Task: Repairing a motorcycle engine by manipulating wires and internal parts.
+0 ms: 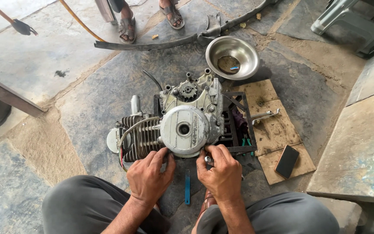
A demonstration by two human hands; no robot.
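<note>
Our engine [174,121] lies on the stone floor between our knees, its long axis running left to right, finned cylinder pointing left and round cover [184,130] facing up. Our left hand [150,175] grips the cover's lower rim; our right hand [221,171] pinches a small metal tool [207,159] there (partly hidden). A steel bowl [232,56] sits beyond, a phone [287,161] on boards to the right.
</note>
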